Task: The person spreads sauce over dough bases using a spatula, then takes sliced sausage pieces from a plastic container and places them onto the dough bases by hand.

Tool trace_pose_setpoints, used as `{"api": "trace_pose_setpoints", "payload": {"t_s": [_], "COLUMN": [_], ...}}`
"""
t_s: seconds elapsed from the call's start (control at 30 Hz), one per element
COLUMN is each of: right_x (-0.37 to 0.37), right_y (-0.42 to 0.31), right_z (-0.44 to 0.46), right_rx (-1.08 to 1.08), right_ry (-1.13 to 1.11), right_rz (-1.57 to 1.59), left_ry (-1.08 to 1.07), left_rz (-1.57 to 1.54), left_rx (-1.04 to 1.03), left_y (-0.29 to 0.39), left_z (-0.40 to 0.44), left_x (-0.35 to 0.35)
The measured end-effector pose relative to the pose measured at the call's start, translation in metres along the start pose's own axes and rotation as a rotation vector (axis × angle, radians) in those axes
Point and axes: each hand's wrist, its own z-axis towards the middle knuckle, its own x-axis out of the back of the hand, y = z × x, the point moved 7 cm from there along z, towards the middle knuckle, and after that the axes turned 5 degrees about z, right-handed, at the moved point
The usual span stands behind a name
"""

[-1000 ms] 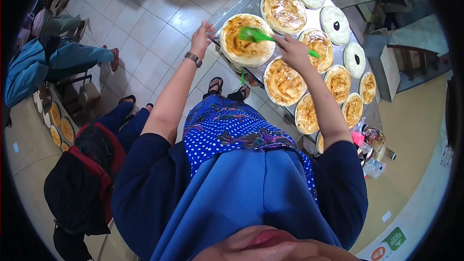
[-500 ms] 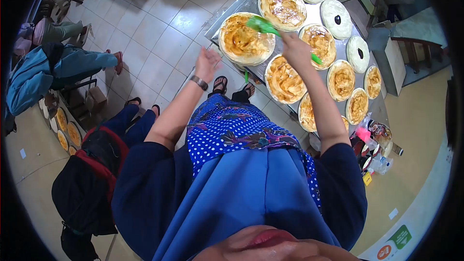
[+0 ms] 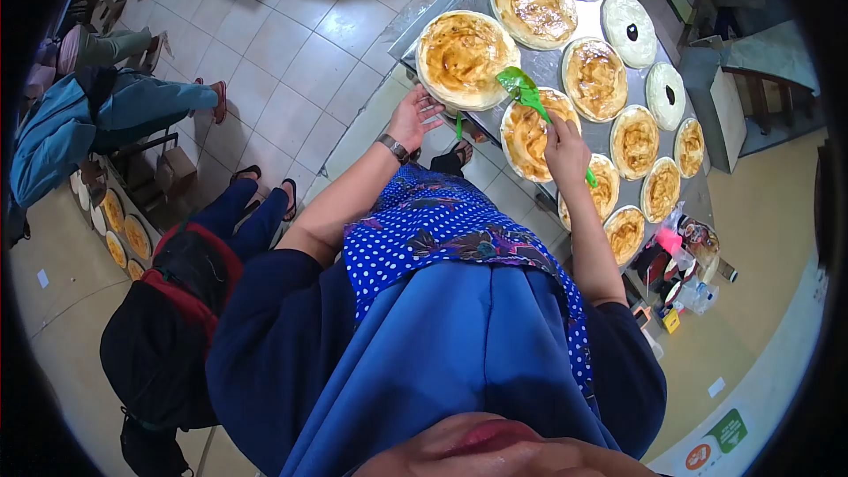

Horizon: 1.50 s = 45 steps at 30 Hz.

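Observation:
My right hand (image 3: 567,152) is closed around the handle of a green spatula (image 3: 521,90). Its broad blade points up and left, over the gap between a large round cake with brown swirled topping (image 3: 464,57) and a second brown-swirled cake (image 3: 526,137). My left hand (image 3: 417,121), with a watch on the wrist, has its fingers spread just below the large cake at the table's corner; I cannot tell whether the fingertips touch its rim. That cake's topping is glossy amber over a pale edge. Both cakes rest on a metal-topped table (image 3: 574,62).
Several more brown-swirled cakes (image 3: 594,79) and pale cakes with a dark centre spot (image 3: 629,31) cover the table. Bottles and packets (image 3: 693,274) sit at its lower right end. On the left are a person in dark clothing (image 3: 168,327) and another in teal (image 3: 106,124).
My right hand has brought the spatula down and right, off the corner cake's surface. My left hand has moved right and closer to that cake's lower edge. The view has shifted slightly.

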Motion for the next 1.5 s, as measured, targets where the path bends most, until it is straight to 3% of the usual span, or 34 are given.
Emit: {"api": "trace_pose_setpoints", "payload": {"t_s": [0.13,0.47,1.37,1.5], "right_x": [0.013,-0.022,-0.023,-0.015], "right_y": [-0.033,-0.066,-0.068,-0.067], "right_z": [-0.009,-0.001,-0.003,-0.008], "right_rx": [0.092,0.303,0.355,0.336], "right_ry": [0.153,0.135,0.076,0.055], "right_rz": [0.048,-0.033,-0.064,-0.067], "left_ry": [0.011,0.113,0.164,0.216], "left_rz": [0.057,0.13,0.173,0.234], "left_rx": [-0.052,-0.065,-0.116,-0.226], "left_y": [0.002,-0.006,-0.007,-0.001], "left_z": [0.003,-0.006,-0.014,-0.019], "left_x": [0.006,0.024,0.054,0.053]}}
